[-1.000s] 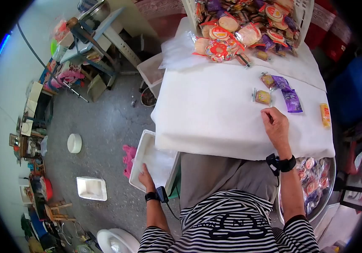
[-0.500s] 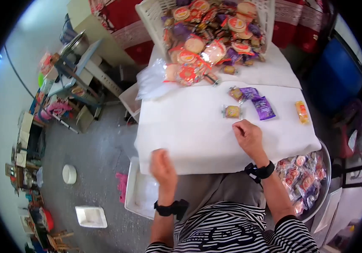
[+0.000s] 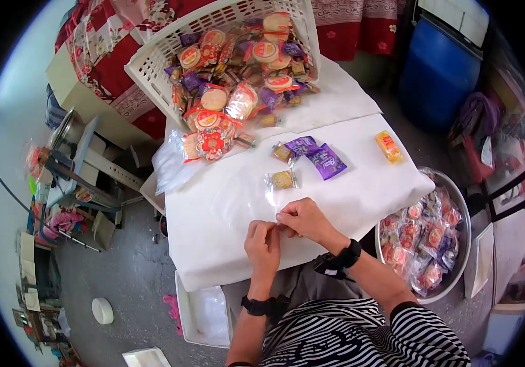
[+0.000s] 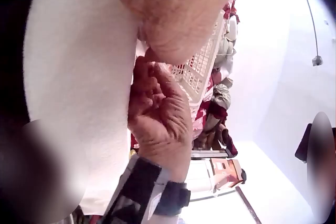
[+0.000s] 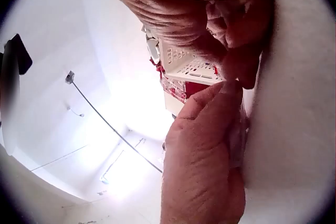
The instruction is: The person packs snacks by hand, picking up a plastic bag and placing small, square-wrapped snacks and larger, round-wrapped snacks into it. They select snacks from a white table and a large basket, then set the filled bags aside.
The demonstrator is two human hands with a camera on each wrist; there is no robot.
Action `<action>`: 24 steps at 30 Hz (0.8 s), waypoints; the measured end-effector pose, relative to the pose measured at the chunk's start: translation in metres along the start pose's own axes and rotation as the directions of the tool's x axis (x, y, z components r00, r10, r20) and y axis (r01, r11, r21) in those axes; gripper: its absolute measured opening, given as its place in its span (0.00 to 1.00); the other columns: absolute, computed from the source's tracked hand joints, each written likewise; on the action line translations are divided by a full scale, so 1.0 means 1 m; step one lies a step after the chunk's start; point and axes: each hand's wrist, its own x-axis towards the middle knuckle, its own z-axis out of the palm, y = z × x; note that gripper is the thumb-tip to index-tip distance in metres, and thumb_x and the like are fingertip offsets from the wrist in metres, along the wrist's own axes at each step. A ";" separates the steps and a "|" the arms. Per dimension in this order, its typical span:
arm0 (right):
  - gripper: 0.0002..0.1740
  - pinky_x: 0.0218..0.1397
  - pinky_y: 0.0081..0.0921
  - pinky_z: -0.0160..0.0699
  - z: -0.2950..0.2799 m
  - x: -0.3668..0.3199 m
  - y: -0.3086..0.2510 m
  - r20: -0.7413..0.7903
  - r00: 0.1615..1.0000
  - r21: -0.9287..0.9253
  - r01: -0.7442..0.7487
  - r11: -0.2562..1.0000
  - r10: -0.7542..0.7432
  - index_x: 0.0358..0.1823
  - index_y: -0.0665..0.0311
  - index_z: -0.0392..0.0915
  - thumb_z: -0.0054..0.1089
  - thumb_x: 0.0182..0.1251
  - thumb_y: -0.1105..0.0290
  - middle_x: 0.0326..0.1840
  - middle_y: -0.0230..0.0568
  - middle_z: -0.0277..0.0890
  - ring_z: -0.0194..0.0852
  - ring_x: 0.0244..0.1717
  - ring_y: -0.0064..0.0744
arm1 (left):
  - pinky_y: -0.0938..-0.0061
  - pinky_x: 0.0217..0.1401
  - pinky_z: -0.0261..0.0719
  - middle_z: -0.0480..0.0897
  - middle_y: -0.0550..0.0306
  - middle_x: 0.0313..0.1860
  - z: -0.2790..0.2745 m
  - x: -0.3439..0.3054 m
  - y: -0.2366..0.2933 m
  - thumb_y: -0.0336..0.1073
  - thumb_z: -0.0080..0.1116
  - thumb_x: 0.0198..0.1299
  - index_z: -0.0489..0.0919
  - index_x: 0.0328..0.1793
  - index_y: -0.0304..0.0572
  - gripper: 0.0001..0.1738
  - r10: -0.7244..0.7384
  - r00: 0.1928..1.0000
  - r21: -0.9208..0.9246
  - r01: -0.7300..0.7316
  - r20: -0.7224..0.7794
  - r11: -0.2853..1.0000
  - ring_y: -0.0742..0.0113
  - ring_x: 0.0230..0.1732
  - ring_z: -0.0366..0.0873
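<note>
Over the near part of the white cloth [image 3: 201,244], my left hand [image 3: 262,249] and right hand [image 3: 312,221] meet fingertip to fingertip. Both pinch what looks like a thin clear plastic bag, faintly visible by its glints; a translucent edge [image 5: 239,148] shows beside the left hand [image 5: 202,155] in the right wrist view. The left wrist view shows the right hand [image 4: 163,113] with bent fingers. Just beyond the hands lie a small yellow packet [image 3: 282,179], another small packet [image 3: 282,151] and purple packets [image 3: 327,161]. An orange-yellow packet [image 3: 388,147] is farther right.
A tilted white basket [image 3: 152,76] full of wrapped snacks stands at the back, with clear bags [image 3: 174,162] by its left corner. A metal basin [image 3: 465,244] of filled bags is at right. A white tub [image 3: 204,315] sits below the table's left front edge.
My left hand has risen from the white tub to the cloth and met the right hand, where both now pinch clear plastic. The head view has swung right.
</note>
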 end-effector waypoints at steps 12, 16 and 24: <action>0.13 0.31 0.30 0.77 0.012 0.006 0.018 -0.134 0.970 -0.202 0.174 0.964 -0.203 0.27 0.70 0.82 0.60 0.55 0.65 0.21 0.47 0.79 0.79 0.22 0.37 | 0.79 0.31 0.69 0.75 0.57 0.29 -0.002 0.001 0.005 0.19 0.62 0.52 0.76 0.32 0.35 0.06 -0.122 0.992 -0.120 0.126 0.043 0.985 0.72 0.27 0.71; 0.13 0.33 0.33 0.77 0.013 0.004 0.015 -0.136 0.967 -0.189 0.188 0.964 -0.215 0.26 0.69 0.82 0.61 0.54 0.64 0.23 0.50 0.80 0.80 0.25 0.43 | 0.79 0.29 0.66 0.74 0.59 0.27 -0.003 0.002 0.004 0.19 0.62 0.51 0.75 0.31 0.35 0.07 -0.132 0.990 -0.146 0.138 0.051 0.980 0.74 0.26 0.69; 0.11 0.25 0.22 0.73 0.015 0.002 0.015 -0.155 0.951 -0.263 0.221 0.939 -0.267 0.27 0.73 0.80 0.60 0.58 0.69 0.19 0.38 0.77 0.74 0.20 0.21 | 0.73 0.31 0.71 0.74 0.54 0.29 -0.004 0.001 0.004 0.20 0.63 0.50 0.74 0.30 0.35 0.08 -0.170 0.978 -0.105 0.183 0.124 0.977 0.65 0.27 0.73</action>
